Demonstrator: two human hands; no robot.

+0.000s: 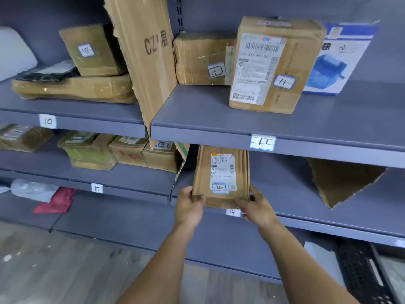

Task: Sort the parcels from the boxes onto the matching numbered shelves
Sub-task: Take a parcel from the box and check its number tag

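- Two bare forearms reached up from the bottom of the view over the pale floor point(54, 260).
- The left hand point(189, 205) gripped the lower left corner of the brown parcel point(221, 172), thumb on its front face and fingers curled behind.
- The right hand point(256, 208) gripped the lower right corner in the same way, partly covering the "14" tag point(232, 212) on the shelf edge.
- The parcel stood upright with a printed shipping label and a handwritten "14" sticker facing out. Its lower edge was at the front lip of the grey shelf point(295, 189) above that tag; whether it rested there could not be told.
- A torn cardboard sheet point(341, 183) stood further right on the same shelf, well apart from the parcel.
- To the left, the level tagged "15" point(96, 188) carried a row of taped brown boxes point(129, 153) set side by side.
- Below that level lay a red bag point(57, 200) beside a pale grey bag point(32, 189).
- Higher up, the shelf tagged "11" point(262, 142) held a tall box point(269, 69) marked 11, a smaller box point(201, 60) marked 11 behind it, and a blue-and-white carton point(341, 60) at the right.
- A tall cardboard divider point(144, 51) separated that bay from the one tagged "10" point(47, 121).
- There, a box marked 10 point(92, 50) sat on a flat taped parcel point(74, 88), next to a black pouch point(48, 73) and a white soft bag point(15, 51).
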